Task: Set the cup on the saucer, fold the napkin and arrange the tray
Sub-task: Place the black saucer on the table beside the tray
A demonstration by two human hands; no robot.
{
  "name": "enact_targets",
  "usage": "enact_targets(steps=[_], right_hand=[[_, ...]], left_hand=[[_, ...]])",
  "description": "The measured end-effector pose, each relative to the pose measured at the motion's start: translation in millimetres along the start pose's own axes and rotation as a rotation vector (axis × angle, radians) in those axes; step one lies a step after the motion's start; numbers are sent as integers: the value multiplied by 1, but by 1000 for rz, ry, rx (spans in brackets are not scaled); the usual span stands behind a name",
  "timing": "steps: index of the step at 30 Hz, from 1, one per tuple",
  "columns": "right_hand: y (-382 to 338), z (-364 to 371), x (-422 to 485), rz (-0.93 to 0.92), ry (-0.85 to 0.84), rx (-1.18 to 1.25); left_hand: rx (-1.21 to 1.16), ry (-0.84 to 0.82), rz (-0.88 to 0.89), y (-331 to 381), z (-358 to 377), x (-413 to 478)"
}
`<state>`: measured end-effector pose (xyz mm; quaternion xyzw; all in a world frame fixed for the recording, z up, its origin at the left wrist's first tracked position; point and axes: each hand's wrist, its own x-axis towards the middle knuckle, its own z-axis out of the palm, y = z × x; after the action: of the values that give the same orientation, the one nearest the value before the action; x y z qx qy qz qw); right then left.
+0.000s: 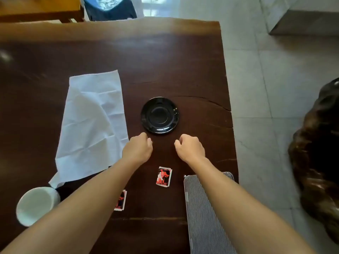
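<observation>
A black saucer (pixel 159 115) lies bare in the middle of the dark wooden table (pixel 110 57). An unfolded, creased white napkin (pixel 92 125) lies flat to its left. A white cup (pixel 36 205) stands near the front left, beside my left forearm. A striped tray (pixel 201 217) sits at the front right, partly under my right forearm. My left hand (pixel 138 150) and my right hand (pixel 189 147) hover just in front of the saucer, fingers curled, holding nothing.
Two red-and-black packets lie on the table: one (pixel 164 176) between my forearms, the other (pixel 120 200) partly hidden under my left arm. The table's right edge meets a tiled floor (pixel 266 107). A dark carved wooden object (pixel 319 162) stands at the right.
</observation>
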<state>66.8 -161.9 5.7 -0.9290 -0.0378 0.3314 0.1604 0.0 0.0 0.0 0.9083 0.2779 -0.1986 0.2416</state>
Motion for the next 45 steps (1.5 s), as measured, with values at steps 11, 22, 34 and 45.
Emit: enact_targets(steps=[11, 22, 34, 45], right_hand=[[-10, 7, 73, 89, -6, 429], [-25, 18, 94, 173, -56, 750], [-24, 18, 70, 209, 10, 767], [-29, 11, -33, 121, 81, 578]], left_hand=[[-423, 88, -271, -2, 11, 74], [-622, 90, -334, 6, 15, 95], [-672, 56, -263, 4, -1, 65], [-783, 100, -234, -8, -25, -40]])
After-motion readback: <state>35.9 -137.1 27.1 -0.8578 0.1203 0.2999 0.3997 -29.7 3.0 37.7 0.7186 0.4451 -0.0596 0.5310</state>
